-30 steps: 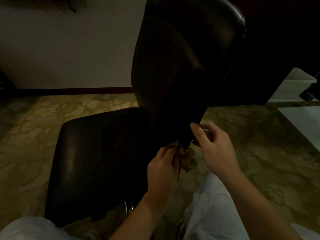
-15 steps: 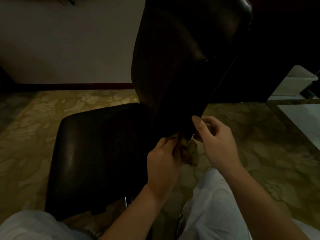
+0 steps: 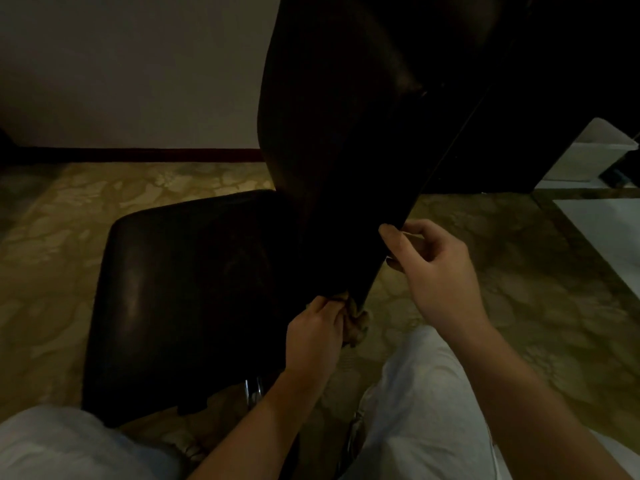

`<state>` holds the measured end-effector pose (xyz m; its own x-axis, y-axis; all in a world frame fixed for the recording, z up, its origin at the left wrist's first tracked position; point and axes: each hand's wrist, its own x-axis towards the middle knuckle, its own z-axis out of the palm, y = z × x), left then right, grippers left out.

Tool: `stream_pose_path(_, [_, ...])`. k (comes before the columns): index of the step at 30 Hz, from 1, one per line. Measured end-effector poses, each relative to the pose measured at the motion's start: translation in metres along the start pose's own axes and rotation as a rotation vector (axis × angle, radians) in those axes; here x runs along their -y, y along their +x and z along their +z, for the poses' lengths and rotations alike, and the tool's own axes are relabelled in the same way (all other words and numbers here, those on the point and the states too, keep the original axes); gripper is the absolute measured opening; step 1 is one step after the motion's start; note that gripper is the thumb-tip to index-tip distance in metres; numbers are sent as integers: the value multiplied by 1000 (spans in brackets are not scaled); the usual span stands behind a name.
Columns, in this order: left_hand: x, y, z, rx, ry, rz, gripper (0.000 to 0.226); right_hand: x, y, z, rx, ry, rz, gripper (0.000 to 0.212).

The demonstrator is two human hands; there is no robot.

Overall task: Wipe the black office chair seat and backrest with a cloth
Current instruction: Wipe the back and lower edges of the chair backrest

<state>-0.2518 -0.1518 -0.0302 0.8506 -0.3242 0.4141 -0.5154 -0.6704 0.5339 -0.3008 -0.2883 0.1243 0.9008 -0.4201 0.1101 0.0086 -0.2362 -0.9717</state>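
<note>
Since a second ago the right hand [image 3: 436, 271] has crept a little higher along the backrest's rear edge, widening its gap from the left hand [image 3: 313, 336], which stays at the bottom corner.

Nearest, two knees in pale trousers [image 3: 415, 393] flank the forearms. A sliver of shiny metal bar [image 3: 254, 393] shows under the seat's near edge, between the knees.

The left hand's fingers are curled tight round a bunched tan cloth [image 3: 358, 322] and press it against the lowest corner of the backrest [image 3: 346, 150], where that corner meets the seat [image 3: 180, 289]. Most of the cloth bulges out to the right of the knuckles, just below the backrest's tip.

Higher and to the right, the right hand pinches the thin rear edge of the backrest, thumb on the front face, fingers curled behind.

The black seat spreads to the left of both hands, its front and left rims bordered by patterned floor [image 3: 519, 289]. More floor lies open right of the backrest. The backrest leans up and out of view at the top.

Farther off stand a pale wall [image 3: 138, 71] with a dark skirting [image 3: 138, 154], and a white box [image 3: 588, 157] at far right.
</note>
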Motion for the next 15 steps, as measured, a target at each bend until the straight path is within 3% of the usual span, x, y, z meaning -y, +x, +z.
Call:
stream_pose_path(4, [-4, 4, -5, 27, -56, -56, 13, -3, -1, 2, 2, -4, -10, 29])
stream_pose_path(8, [-15, 13, -19, -62, -98, 5, 12, -10, -2, 7, -15, 7, -14, 33])
stream_pose_path(11, [-23, 16, -27, -101, -141, 22, 29, -18, -4, 9, 5, 14, 17, 40])
stream_pose_path(15, [-17, 12, -16, -108, -139, 66, 26, -23, -5, 12, 4, 38, 28, 39])
